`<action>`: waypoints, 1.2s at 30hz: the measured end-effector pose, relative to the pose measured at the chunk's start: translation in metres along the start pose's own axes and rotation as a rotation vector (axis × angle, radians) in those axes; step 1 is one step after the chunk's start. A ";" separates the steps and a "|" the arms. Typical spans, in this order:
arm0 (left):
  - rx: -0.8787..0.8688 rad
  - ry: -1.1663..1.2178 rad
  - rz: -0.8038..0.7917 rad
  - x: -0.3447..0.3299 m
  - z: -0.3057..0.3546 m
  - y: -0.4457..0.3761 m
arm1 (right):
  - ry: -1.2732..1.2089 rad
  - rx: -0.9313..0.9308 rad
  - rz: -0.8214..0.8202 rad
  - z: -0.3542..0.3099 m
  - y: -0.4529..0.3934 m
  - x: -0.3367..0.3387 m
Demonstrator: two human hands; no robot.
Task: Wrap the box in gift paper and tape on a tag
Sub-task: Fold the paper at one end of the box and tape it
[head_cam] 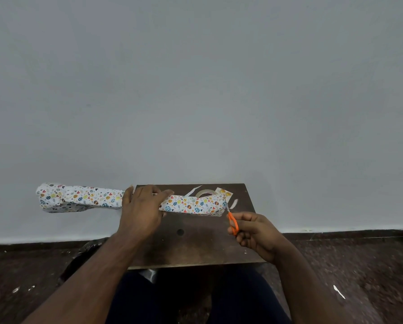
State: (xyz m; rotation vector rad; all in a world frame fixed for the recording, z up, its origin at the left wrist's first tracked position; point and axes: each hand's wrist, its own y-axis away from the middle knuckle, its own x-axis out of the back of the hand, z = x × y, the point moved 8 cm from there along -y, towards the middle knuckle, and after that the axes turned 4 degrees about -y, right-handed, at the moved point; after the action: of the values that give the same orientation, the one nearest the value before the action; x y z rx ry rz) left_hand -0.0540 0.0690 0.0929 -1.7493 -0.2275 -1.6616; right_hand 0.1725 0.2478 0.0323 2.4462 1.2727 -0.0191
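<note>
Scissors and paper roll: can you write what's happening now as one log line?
left hand: holds gift paper roll | right hand: grips orange scissors at roll's right end | tape roll: on table

A rolled-up sheet of egg-patterned gift paper (83, 197) lies from nine to three o'clock across the table's far edge, its left end overhanging.

A tag (225, 192) lies at its three o'clock end.
</note>
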 end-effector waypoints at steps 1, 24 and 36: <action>-0.004 0.000 0.023 0.000 0.000 0.001 | 0.003 0.003 0.001 0.000 0.000 0.000; 0.025 -0.017 0.207 -0.004 -0.003 0.017 | 0.017 -0.008 -0.025 0.003 0.002 -0.002; -0.001 -0.028 0.204 -0.003 0.000 0.018 | 0.066 0.020 0.018 0.003 0.002 0.000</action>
State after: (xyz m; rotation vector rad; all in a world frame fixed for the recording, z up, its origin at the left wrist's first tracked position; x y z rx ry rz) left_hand -0.0445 0.0565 0.0831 -1.7352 -0.0587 -1.4924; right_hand 0.1745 0.2453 0.0301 2.4940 1.2834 0.0540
